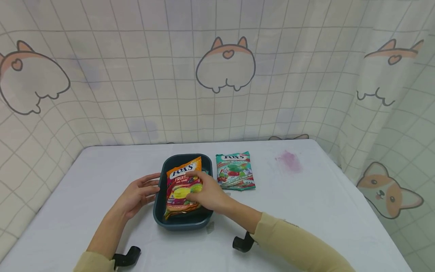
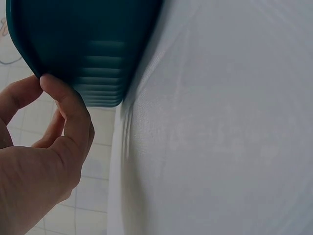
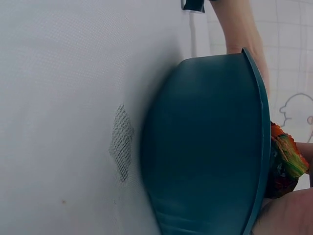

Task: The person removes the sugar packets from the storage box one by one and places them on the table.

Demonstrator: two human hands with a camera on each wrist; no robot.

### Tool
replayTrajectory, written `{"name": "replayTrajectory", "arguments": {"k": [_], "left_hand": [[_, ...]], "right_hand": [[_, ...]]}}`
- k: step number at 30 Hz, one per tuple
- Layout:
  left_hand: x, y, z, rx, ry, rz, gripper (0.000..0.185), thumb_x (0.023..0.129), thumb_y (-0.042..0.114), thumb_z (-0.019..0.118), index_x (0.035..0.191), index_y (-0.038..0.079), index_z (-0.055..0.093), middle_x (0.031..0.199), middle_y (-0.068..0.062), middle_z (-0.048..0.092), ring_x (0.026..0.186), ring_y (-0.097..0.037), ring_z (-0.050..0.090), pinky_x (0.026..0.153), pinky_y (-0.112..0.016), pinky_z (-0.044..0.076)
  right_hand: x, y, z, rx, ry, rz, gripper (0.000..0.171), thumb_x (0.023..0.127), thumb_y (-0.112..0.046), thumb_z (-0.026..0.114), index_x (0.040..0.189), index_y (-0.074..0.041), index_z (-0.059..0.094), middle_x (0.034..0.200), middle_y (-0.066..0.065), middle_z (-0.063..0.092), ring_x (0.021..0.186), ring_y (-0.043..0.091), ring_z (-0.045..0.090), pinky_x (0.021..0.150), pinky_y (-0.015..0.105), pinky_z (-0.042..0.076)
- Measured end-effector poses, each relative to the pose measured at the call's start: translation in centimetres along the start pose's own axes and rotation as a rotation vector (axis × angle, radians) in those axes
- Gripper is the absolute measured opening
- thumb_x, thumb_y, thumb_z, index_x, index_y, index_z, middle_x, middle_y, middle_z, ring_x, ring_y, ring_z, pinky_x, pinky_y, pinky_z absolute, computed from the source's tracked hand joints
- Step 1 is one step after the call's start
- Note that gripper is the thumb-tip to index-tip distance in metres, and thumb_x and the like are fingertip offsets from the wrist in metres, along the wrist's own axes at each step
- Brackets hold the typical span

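A dark teal plastic basin stands on the white-covered table. Inside it, tilted, is an orange and dark red Fox's fruit candy bag. My right hand reaches over the basin's right rim and grips the bag's right side between thumb and fingers. In the right wrist view, the basin wall hides most of the candy bag. My left hand is at the basin's left side, its fingertips touching the rim, as the left wrist view shows with the hand beside the basin.
A green Fox's Mint Blossom candy bag lies flat to the right of the basin. A pink stain marks the white tablecloth further right. Behind the table hangs a checked curtain with dog drawings.
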State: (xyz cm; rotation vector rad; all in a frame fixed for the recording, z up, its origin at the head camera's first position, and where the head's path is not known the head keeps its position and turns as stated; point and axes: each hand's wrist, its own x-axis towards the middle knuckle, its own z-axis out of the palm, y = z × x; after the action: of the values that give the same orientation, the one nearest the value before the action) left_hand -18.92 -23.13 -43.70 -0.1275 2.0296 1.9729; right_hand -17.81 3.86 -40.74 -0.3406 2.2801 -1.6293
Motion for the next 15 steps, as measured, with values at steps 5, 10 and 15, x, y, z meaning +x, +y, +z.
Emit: {"name": "replayTrajectory", "arguments": {"k": [5, 10, 15], "left_hand": [[0.1, 0.0, 0.0, 0.001, 0.0, 0.004, 0.062, 0.102, 0.011, 0.062, 0.157, 0.003, 0.034, 0.137, -0.014, 0.056, 0.104, -0.016, 0.064, 0.089, -0.028, 0.055], [0.2, -0.1, -0.1, -0.007, -0.004, 0.009, 0.062, 0.102, 0.011, 0.062, 0.157, 0.003, 0.035, 0.136, -0.014, 0.057, 0.103, -0.016, 0.065, 0.089, -0.028, 0.055], [0.1, -0.1, -0.1, -0.029, -0.016, 0.016, 0.063, 0.102, 0.01, 0.062, 0.157, 0.002, 0.034, 0.128, -0.01, 0.061, 0.1, -0.015, 0.066, 0.088, -0.028, 0.056]], "right_hand": [[-0.3, -0.1, -0.4, 0.011, -0.003, -0.009, 0.06, 0.091, -0.011, 0.078, 0.146, -0.023, 0.055, 0.143, 0.01, 0.05, 0.117, 0.028, 0.056, 0.097, 0.046, 0.053], [-0.6, -0.1, -0.9, 0.055, -0.004, -0.021, 0.06, 0.092, -0.007, 0.077, 0.146, -0.021, 0.055, 0.145, 0.012, 0.048, 0.119, 0.03, 0.055, 0.098, 0.045, 0.053], [-0.7, -0.3, -1.5, 0.068, 0.014, -0.008, 0.06, 0.091, -0.009, 0.078, 0.145, -0.024, 0.056, 0.143, 0.011, 0.051, 0.118, 0.029, 0.056, 0.098, 0.045, 0.052]]}}
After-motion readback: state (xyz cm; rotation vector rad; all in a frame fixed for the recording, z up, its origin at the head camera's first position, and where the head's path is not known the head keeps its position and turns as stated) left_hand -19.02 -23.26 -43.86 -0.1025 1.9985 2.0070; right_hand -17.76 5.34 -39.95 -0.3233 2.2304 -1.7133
